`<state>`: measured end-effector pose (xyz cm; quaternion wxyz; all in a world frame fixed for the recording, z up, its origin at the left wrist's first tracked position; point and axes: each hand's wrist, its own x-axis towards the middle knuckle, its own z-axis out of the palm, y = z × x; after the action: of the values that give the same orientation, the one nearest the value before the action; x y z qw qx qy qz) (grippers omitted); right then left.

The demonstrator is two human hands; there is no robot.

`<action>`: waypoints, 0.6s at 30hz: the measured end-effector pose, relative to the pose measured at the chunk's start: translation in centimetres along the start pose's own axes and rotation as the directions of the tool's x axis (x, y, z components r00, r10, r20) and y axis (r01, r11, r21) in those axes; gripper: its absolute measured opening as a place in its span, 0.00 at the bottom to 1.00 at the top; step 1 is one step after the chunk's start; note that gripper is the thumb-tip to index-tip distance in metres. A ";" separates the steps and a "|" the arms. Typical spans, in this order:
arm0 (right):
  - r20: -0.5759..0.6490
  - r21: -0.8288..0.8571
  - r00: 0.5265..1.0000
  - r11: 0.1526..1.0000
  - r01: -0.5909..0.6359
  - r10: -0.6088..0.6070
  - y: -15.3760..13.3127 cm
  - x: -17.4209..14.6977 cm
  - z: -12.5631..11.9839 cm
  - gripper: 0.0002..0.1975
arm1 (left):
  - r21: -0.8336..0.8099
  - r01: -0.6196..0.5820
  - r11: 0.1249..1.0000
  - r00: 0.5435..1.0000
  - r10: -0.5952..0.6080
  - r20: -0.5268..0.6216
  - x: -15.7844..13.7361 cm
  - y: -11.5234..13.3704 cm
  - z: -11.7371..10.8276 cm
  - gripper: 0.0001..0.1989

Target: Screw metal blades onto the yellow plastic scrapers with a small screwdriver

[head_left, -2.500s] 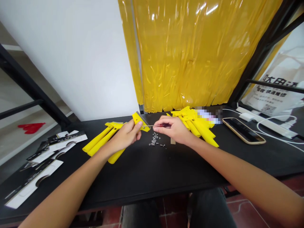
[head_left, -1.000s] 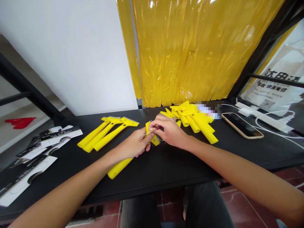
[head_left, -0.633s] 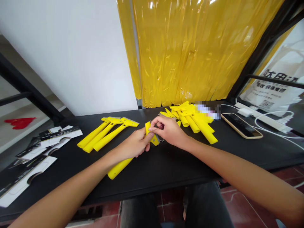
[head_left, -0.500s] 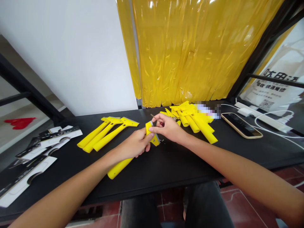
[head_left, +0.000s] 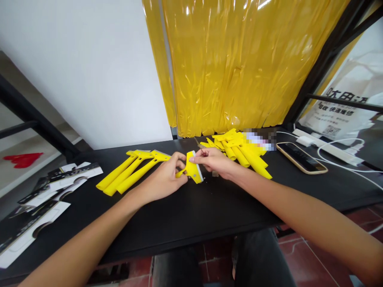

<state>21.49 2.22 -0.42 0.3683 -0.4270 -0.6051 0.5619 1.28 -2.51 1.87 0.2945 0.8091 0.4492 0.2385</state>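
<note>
Left hand shifts grip and the yellow scraper turns

Compared with half a second ago, the long handle no longer shows below the left hand, and the scraper's head faces up more fully. That head is just left of the handle pile, raised over the desk. The left hand's fingers and thumb are curled on the scraper's neck; the right hand seems to pinch the head's metal edge. A thin tool shaft juts beyond the right fingers, its handle hidden.

Well left of the pile are three scrapers with metal strips; a phone is to its right.

The step looks like adjusting or checking the metal strip, between turns of the tool. Any further turn calls for a steady neck and the shaft swung back towards the head.
</note>
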 end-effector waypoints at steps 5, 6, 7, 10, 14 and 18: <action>0.010 0.159 0.999 0.986 -0.054 0.053 -0.1 0.3 -0.8 0.22 | 0.446 -0.136 0.885 0.985 0.170 -0.038 -0.1 -0.7 0.0 0.38; 0.015 0.177 0.998 0.982 -0.059 0.057 -0.2 0.3 -0.8 0.23 | 0.501 -0.166 0.850 0.980 0.198 -0.012 -0.1 -1.0 0.1 0.37; 0.024 0.192 0.998 0.979 -0.063 0.059 -0.3 0.2 -0.9 0.23 | 0.546 -0.191 0.816 0.975 0.223 0.009 -0.1 -1.3 0.1 0.36; 0.056 0.204 0.996 0.976 -0.075 0.065 -0.3 0.3 -0.8 0.21 | 0.633 -0.191 0.750 0.969 0.248 -0.002 0.1 -2.1 0.1 0.32; -0.051 -0.130 0.992 0.985 0.112 -0.120 0.5 1.1 -1.4 0.17 | 0.621 -0.144 0.771 0.959 0.263 -0.104 0.5 -2.5 -0.5 0.26; 0.088 -0.614 0.876 0.666 0.423 -0.475 1.7 2.0 -2.6 0.09 | 0.478 0.021 0.878 0.946 0.137 -0.294 1.1 -2.1 -2.0 0.14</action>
<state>23.35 5.02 -1.92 0.3590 -0.3831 -0.8254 0.2076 -0.71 -0.17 1.96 0.0030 0.8203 0.5107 0.2575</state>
